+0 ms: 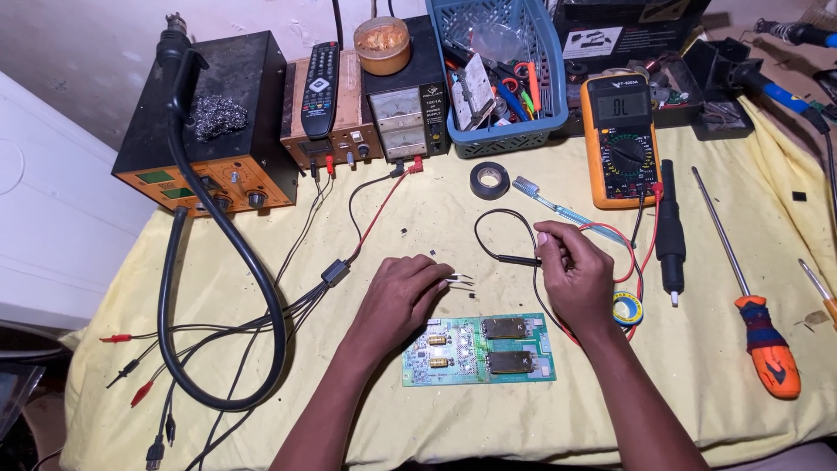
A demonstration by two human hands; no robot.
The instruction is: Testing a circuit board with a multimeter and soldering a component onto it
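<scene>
A green circuit board (478,351) lies on the yellow cloth near the front edge, between my forearms. My left hand (403,292) rests just above the board's left end and pinches metal tweezers (460,280) that point right. My right hand (574,270) is above the board's right end, gripping a black multimeter probe (514,259) with its tip pointing left toward the tweezers. The probe's black lead (488,222) loops up behind it. A tiny dark component (472,296) lies on the cloth below the tweezer tips.
An orange multimeter (620,139) stands at the right rear, a black tool (670,228) beside it, an orange-handled screwdriver (757,305) further right. Black tape roll (489,180), blue basket (498,74), power supply (403,96) and hot-air station (209,122) with thick hose (222,262) fill the back and left.
</scene>
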